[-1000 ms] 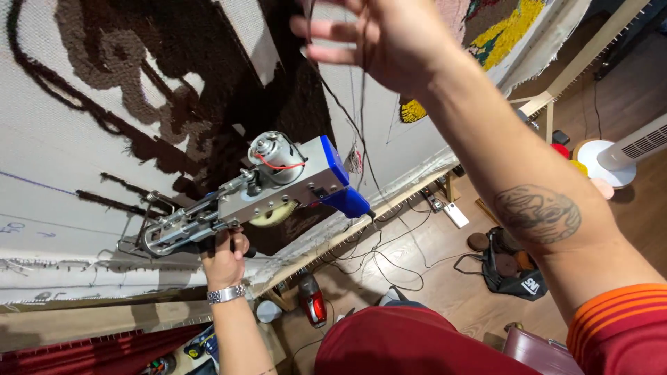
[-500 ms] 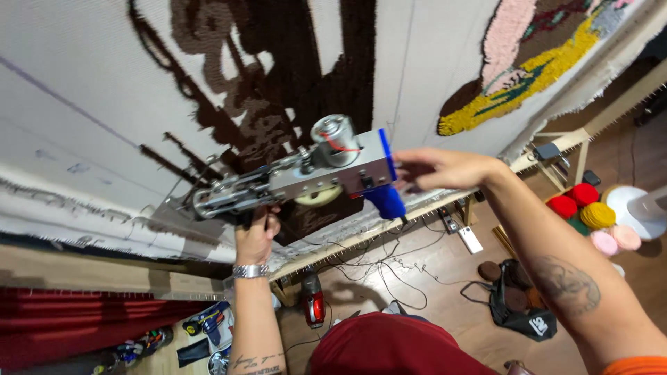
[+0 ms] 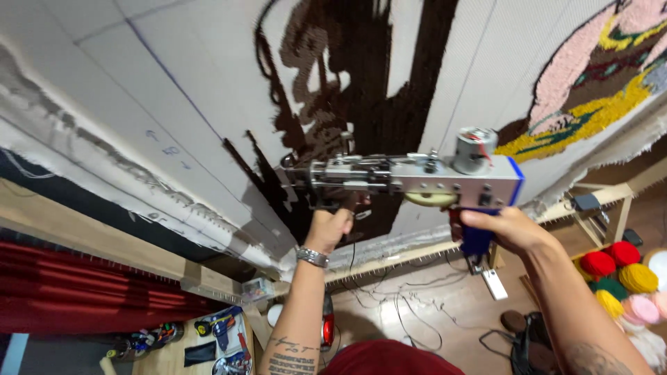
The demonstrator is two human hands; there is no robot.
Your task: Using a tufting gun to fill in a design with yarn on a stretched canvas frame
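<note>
Holding: both hands grip a tufting gun (image 3: 410,177) raised against the stretched cloth (image 3: 139,90).
Left hand (image 3: 328,226): clenched on the front handle under the gun, arm reaching straight up, watch on wrist.
Right hand (image 3: 504,229): wrapped around the blue rear grip, elbow bent.
Risk: tilting the gun could tear the cloth; the trailing cord (image 3: 389,305) may snag.
Beyond: brown tufted yarn (image 3: 368,83); yarn balls (image 3: 618,274) at right.
</note>
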